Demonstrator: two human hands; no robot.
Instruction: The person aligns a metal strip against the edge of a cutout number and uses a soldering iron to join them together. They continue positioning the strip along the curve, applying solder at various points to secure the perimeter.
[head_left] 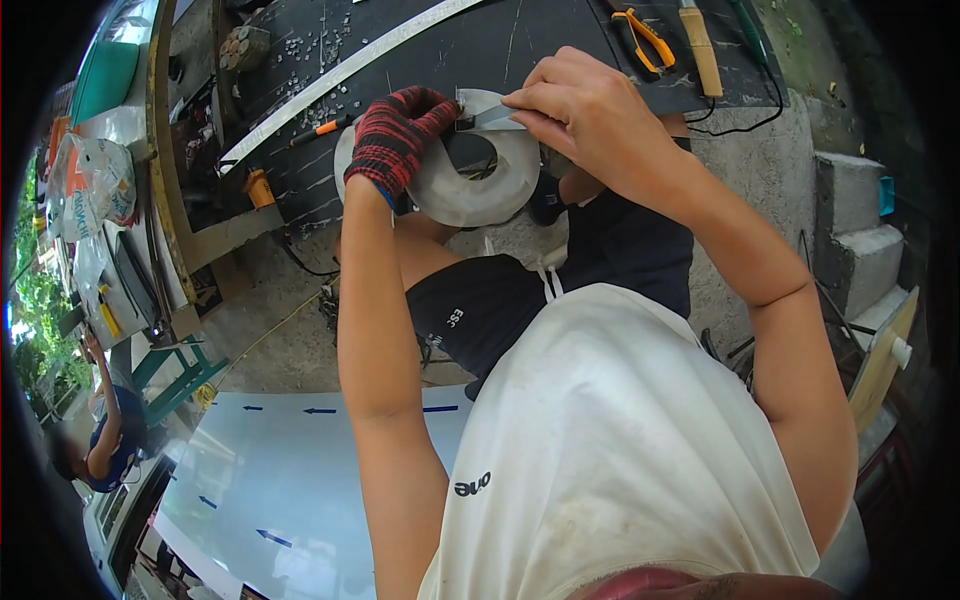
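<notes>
My left hand (400,138), in a red and black knitted glove, is closed at the upper left edge of a pale, curved, ring-shaped piece (472,200). Its thumb and fingertips meet near a small dark, shiny part (464,112) on the rim, too small to make out. Bare and pinched shut, my right hand (575,105) holds a thin, flat, greyish strip (495,119) whose far end reaches that small part. The ring-shaped piece overhangs the near edge of the black table, above my lap.
On the black marbled table (420,70) lie a long white strip (345,80), an orange-handled tool (322,132), orange-handled pliers (645,42), a wooden-handled tool (702,55) with a cord, and scattered small bits. A white panel (330,470) is behind me. Another person (112,430) is at far left.
</notes>
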